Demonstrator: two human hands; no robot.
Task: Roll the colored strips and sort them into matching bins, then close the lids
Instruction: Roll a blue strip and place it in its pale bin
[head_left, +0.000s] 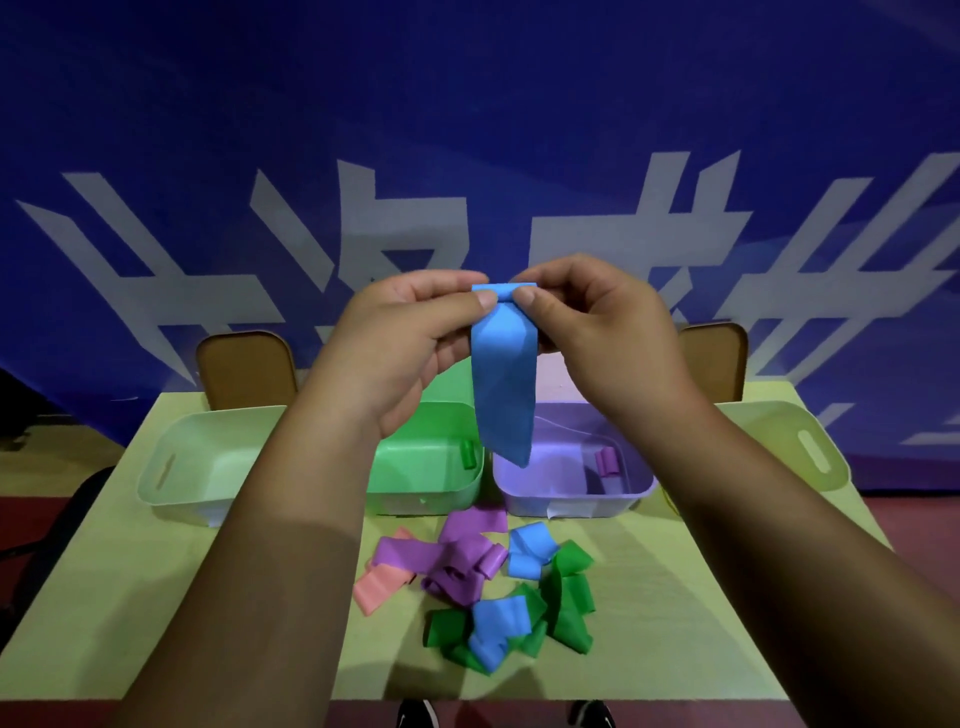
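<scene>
Banner (467, 104) lettering illegible; left hand (400, 332), right hand (597, 322) pinch blue strip (504, 384).

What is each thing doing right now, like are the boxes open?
blue strip: top end rolled over, rest hanging down
left hand: pinches the strip's top
right hand: pinches the strip's top
green bin: open, one green roll inside
purple bin: open, one purple roll inside
pale bin, left: open
yellowish bin, right: open
strip pile: loose on the table, unsorted
</scene>
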